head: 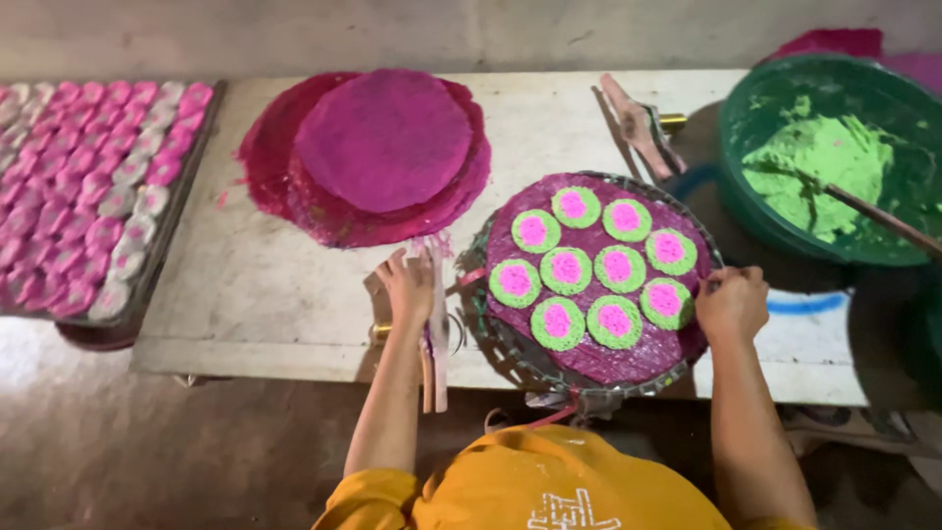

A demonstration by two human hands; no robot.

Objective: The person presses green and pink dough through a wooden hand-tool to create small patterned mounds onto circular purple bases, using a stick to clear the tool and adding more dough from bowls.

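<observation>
Head view, looking down at a worktable (pixel 294 294). Between the two hands sits a round wire tray (pixel 491 324) lined with a purple cloth (pixel 608 361), carrying ten green cakes with pink centres (pixel 594 270).

Left hand (pixel 410 287): at the tray's left rim, fingers curled, seems to grip a pale stick-like tool (pixel 438 334) that runs back toward the body; exact grip hard to tell, fingers partly hidden. Touching or just beside the rim, can't say which.

Right hand (pixel 731 302): at the tray's right rim, fingers bunched and closed, pinching the rim or the cloth edge there; can't tell which of the two.

Beyond the left hand, farther from the body: stack of round magenta cloths (pixel 383 137), flat on the table, well apart from the tray.

Far out past the left hand: a long flat tray of small pink and whitish cakes (pixel 88 196) in rows, off the table's left end.

Beyond and outward of the right hand: green basin (pixel 746 128) with green paste (pixel 814 167) inside, a stick (pixel 873 211) lying in it, leaning out over the near right side.

Beyond the wire tray, between it and the basin: a pink-stained flat tool (pixel 638 123) lying on the table.

Orange sleeves and orange shirt (pixel 549 486) at bottom edge.
</observation>
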